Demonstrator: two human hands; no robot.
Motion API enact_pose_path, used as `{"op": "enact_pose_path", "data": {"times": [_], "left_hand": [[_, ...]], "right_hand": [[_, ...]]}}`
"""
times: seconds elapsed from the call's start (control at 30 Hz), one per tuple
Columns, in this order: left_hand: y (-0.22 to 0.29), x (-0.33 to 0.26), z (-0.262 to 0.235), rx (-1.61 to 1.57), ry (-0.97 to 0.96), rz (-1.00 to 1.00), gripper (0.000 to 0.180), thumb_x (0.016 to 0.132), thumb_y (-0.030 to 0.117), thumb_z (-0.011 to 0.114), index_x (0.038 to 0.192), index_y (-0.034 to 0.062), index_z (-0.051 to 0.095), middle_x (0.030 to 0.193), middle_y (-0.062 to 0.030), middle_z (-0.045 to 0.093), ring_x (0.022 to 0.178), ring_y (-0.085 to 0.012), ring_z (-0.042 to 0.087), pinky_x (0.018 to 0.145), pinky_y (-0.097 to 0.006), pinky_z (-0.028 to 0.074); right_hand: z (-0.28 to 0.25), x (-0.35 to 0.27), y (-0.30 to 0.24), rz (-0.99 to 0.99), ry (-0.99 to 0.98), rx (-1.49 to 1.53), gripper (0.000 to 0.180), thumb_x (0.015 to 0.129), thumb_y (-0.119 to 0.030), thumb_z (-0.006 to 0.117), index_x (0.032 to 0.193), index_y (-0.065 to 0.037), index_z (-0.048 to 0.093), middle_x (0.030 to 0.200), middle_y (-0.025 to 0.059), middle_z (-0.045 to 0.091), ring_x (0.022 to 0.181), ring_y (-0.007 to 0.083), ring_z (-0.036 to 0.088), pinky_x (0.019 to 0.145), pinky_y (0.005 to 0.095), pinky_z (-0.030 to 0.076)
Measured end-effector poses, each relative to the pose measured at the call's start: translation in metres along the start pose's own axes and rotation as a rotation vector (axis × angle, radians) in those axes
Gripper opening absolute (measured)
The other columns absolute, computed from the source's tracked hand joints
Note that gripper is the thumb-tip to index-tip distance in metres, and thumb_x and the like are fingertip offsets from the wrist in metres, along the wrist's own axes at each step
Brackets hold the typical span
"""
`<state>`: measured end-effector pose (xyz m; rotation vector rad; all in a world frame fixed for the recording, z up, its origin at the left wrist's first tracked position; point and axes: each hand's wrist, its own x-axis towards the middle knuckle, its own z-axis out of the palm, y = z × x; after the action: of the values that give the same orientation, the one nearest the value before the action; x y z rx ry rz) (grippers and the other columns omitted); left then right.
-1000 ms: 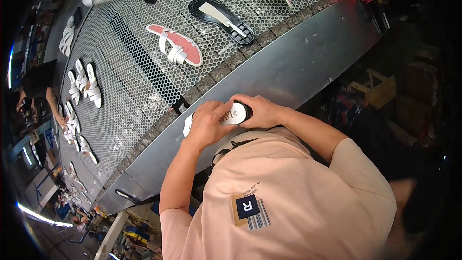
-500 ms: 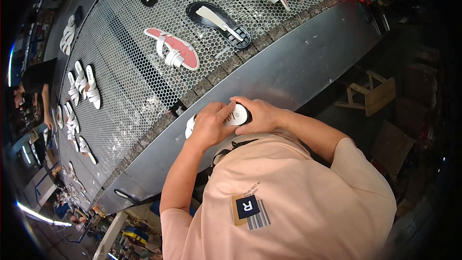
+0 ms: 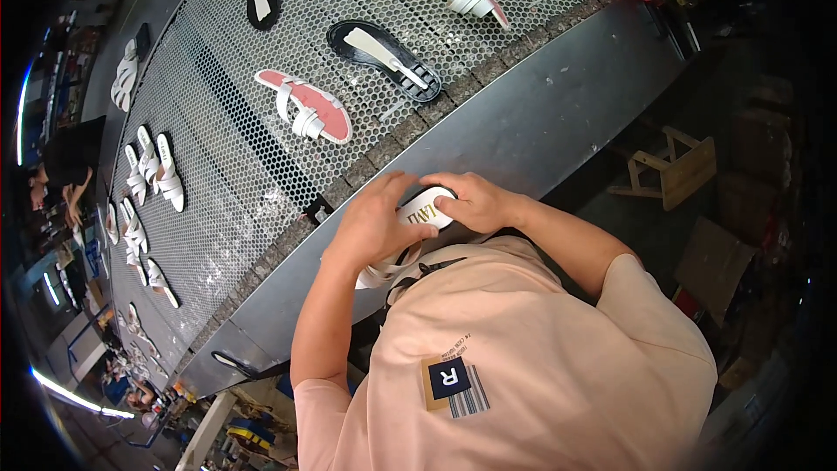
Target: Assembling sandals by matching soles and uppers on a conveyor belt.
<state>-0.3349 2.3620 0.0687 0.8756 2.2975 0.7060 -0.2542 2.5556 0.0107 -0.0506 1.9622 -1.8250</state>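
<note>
The left hand (image 3: 370, 220) and right hand (image 3: 479, 203) grip a white sandal (image 3: 425, 208) between them. A black sole (image 3: 385, 59) lies on the mesh belt (image 3: 235, 183).

**White sandal (image 3: 425, 208) held beside a mesh belt (image 3: 235, 209)**

The left hand (image 3: 373, 220) and right hand (image 3: 478, 202) hold the sandal between them, each thumb on its insole. From the hands, a pink-soled sandal (image 3: 305, 106) lies on the belt toward ten o'clock, and a black sole (image 3: 384, 59) between eleven and twelve. More white sandals (image 3: 157, 166) lie between nine and ten. A wooden stool (image 3: 689, 176) is at three o'clock.
</note>
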Motion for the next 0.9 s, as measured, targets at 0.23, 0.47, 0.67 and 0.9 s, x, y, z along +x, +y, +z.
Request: {"op": "enact_pose_path", "data": {"times": [0.23, 0.47, 0.67, 0.9], "left_hand": [[-0.002, 0.019, 0.003, -0.330, -0.271, -0.399, 0.050, 0.077, 0.036, 0.074, 0.110, 0.0002, 0.064, 0.093, -0.0208, 0.067, 0.084, -0.0300, 0.066, 0.076, -0.038, 0.050], [0.004, 0.028, 0.009, -0.413, -0.104, -0.406, 0.043, 0.079, 0.031, 0.073, 0.105, -0.0014, 0.066, 0.078, -0.0157, 0.067, 0.065, -0.0197, 0.064, 0.062, -0.032, 0.050], [0.014, 0.037, 0.003, -0.394, -0.046, -0.477, 0.044, 0.078, 0.029, 0.074, 0.106, -0.0041, 0.065, 0.078, -0.0137, 0.068, 0.064, -0.0174, 0.063, 0.061, -0.031, 0.050], [0.008, 0.049, 0.003, -0.448, 0.099, -0.537, 0.044, 0.080, 0.028, 0.073, 0.107, -0.0056, 0.064, 0.080, -0.0122, 0.069, 0.066, -0.0146, 0.063, 0.061, -0.029, 0.051]], "right_hand": [[-0.021, 0.004, -0.009, 0.181, 0.108, -0.133, 0.037, 0.091, -0.018, 0.057, 0.122, 0.002, 0.054, 0.089, 0.0186, 0.068, 0.078, 0.0219, 0.067, 0.069, 0.0322, 0.051], [-0.030, 0.023, 0.004, -0.147, 0.340, -0.026, 0.024, 0.091, -0.020, 0.058, 0.095, 0.002, 0.067, 0.078, 0.0141, 0.067, 0.071, 0.0122, 0.062, 0.065, 0.0296, 0.050], [-0.041, 0.035, 0.013, -0.037, 0.239, 0.157, 0.029, 0.093, -0.024, 0.059, 0.098, 0.004, 0.067, 0.084, 0.0075, 0.069, 0.072, 0.0089, 0.060, 0.066, 0.0273, 0.049], [-0.023, 0.027, 0.030, 0.236, 0.056, 0.438, 0.041, 0.089, -0.033, 0.065, 0.107, 0.004, 0.064, 0.079, 0.0042, 0.063, 0.072, 0.0093, 0.057, 0.066, 0.0256, 0.047]]}}
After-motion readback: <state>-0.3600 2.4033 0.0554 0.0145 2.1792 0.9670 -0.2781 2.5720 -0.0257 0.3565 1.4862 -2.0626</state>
